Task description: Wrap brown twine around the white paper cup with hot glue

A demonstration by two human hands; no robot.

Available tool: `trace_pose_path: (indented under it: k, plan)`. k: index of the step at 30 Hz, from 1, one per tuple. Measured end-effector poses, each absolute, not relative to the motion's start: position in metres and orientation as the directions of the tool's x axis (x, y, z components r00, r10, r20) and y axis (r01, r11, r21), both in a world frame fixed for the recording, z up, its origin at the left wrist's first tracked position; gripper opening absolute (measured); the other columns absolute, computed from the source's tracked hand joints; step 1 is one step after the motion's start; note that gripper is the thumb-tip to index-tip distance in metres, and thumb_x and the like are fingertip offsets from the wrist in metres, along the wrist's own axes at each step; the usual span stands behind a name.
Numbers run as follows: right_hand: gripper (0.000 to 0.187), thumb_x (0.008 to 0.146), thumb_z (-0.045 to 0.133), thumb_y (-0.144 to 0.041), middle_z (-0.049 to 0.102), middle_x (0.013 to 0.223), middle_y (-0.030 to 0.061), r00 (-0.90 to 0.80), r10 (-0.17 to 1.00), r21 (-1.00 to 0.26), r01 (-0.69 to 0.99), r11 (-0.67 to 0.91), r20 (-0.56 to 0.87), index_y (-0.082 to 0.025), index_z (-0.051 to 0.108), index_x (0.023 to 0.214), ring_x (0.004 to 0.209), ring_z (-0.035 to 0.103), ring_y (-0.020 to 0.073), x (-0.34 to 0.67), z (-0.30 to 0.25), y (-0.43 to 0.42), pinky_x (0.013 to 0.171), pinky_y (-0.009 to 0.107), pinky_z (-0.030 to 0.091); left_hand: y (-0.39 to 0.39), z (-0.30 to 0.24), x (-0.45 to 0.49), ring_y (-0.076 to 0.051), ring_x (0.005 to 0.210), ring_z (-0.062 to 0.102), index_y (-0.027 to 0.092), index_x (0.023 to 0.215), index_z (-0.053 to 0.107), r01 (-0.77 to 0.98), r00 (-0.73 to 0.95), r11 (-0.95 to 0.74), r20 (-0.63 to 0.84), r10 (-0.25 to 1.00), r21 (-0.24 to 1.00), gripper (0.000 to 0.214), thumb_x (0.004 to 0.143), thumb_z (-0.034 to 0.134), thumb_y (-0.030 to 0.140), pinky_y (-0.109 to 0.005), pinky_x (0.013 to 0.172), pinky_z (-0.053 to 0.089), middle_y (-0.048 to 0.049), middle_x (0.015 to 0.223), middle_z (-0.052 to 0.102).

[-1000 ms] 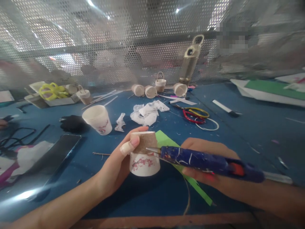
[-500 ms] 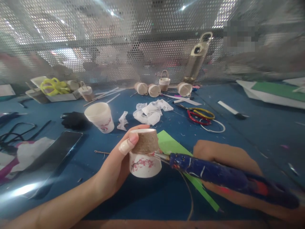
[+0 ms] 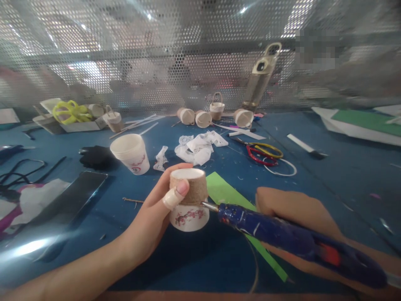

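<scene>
Blue glue gun [image 3: 282,235], right hand [image 3: 293,205] seemingly curled round

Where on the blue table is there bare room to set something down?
Nearest: between the left forearm and loose twine. Right: between the black-tipped stick and right hand, though scraps lie there. Crowded: beyond the held cup, with lace, scissors and small cups.

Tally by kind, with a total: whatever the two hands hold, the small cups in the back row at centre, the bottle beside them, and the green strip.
Cup in the left hand: 1
Blue glue gun in the right hand: 1
Small cups in the centre back row: 4
Bottle: 1
Green strip: 1
Total: 8
</scene>
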State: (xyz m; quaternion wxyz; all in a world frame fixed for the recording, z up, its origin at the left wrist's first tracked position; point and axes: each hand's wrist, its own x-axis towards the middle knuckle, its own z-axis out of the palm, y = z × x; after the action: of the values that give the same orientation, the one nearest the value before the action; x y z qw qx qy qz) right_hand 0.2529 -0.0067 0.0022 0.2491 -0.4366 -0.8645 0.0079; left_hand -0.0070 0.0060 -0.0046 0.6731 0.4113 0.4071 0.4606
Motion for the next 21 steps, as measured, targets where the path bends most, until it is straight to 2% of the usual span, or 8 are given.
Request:
trace_pose_path:
  k: [4, 10, 13, 17, 21]
  plan:
    - [0.029, 0.08, 0.056, -0.014, 0.039, 0.057, -0.0073, -0.597, 0.696, -0.179, 0.693, 0.698, 0.4, -0.026, 0.032, 0.07, 0.043, 0.03, 0.0111, 0.2575, 0.0001, -0.0006, 0.048, 0.029, 0.023, 0.0067, -0.0034, -0.0053, -0.031, 0.111, 0.063, 0.035, 0.129, 0.064, -0.259, 0.208, 0.225, -0.173, 0.963, 0.939, 0.051, 0.085, 0.078, 0.057, -0.042, 0.088, 0.05, -0.0056, 0.125, 0.068]
    - [0.027, 0.083, 0.055, -0.014, 0.042, 0.059, -0.0066, -0.601, 0.674, -0.184, 0.673, 0.717, 0.429, -0.026, 0.034, 0.073, 0.043, 0.032, 0.0117, 0.2604, -0.0012, 0.0006, 0.048, 0.03, 0.021, 0.0068, -0.0067, -0.007, -0.03, 0.111, 0.064, 0.038, 0.132, 0.063, -0.222, 0.189, 0.201, -0.16, 0.969, 0.954, 0.049, 0.088, 0.075, 0.055, -0.043, 0.09, 0.051, -0.0042, 0.127, 0.069]
    - [0.026, 0.084, 0.054, -0.014, 0.041, 0.058, -0.0066, -0.595, 0.691, -0.184, 0.688, 0.702, 0.412, -0.026, 0.034, 0.072, 0.043, 0.032, 0.0119, 0.258, -0.0009, -0.0012, 0.048, 0.03, 0.02, 0.0077, -0.0079, -0.0066, -0.029, 0.112, 0.064, 0.038, 0.132, 0.063, -0.212, 0.183, 0.171, -0.133, 0.974, 0.962, 0.047, 0.089, 0.075, 0.052, -0.04, 0.088, 0.052, -0.0046, 0.127, 0.068]
    - [0.026, 0.092, 0.044, -0.017, 0.037, 0.058, -0.0049, -0.53, 0.75, -0.167, 0.762, 0.626, 0.395, -0.025, 0.03, 0.072, 0.047, 0.03, 0.0142, 0.2533, -0.0008, -0.0056, 0.05, 0.032, 0.016, 0.0084, -0.0075, -0.0057, -0.028, 0.107, 0.065, 0.037, 0.13, 0.064, -0.205, 0.184, 0.135, -0.097, 0.978, 0.969, 0.047, 0.088, 0.078, 0.05, -0.039, 0.085, 0.054, -0.0042, 0.125, 0.067]
    - [0.027, 0.092, 0.042, -0.012, 0.033, 0.06, -0.0051, -0.54, 0.737, -0.142, 0.76, 0.635, 0.407, -0.025, 0.028, 0.073, 0.049, 0.026, 0.0151, 0.2524, -0.0029, -0.0078, 0.052, 0.033, 0.017, 0.0062, -0.0077, -0.0083, -0.031, 0.117, 0.061, 0.039, 0.133, 0.063, -0.183, 0.19, 0.161, -0.126, 0.974, 0.97, 0.046, 0.09, 0.072, 0.055, -0.041, 0.09, 0.051, -0.004, 0.13, 0.067]
